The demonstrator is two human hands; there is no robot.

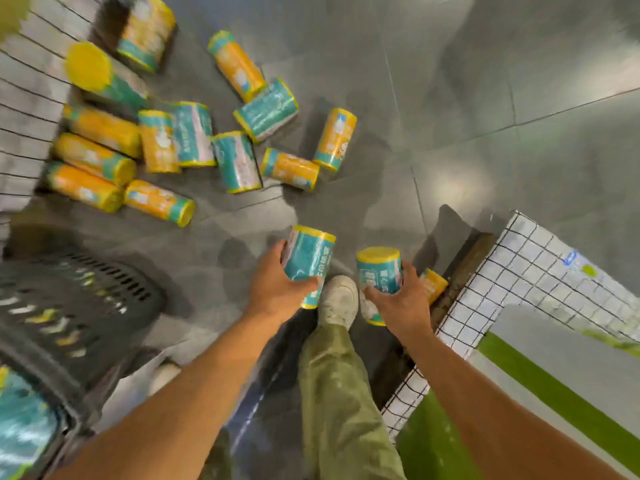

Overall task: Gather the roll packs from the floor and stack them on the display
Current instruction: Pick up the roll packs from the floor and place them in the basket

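My left hand (273, 289) grips a teal-and-yellow roll pack (309, 261) around its middle, held above the grey floor. My right hand (403, 301) grips a second roll pack (379, 271) with its yellow end facing up. Another yellow pack (434, 284) lies on the floor just behind my right hand, partly hidden. Several more packs (235, 164) lie scattered on the floor at the upper left. The white wire-grid display (519, 271) stands at the right, beside my right hand.
A dark plastic basket (79, 306) sits at the left, with a teal pack (24, 431) below it at the frame's corner. My white shoe (339, 301) and green trouser leg are between the hands. A wire rack (24, 109) borders the upper left. A green stripe (561, 396) runs across the display.
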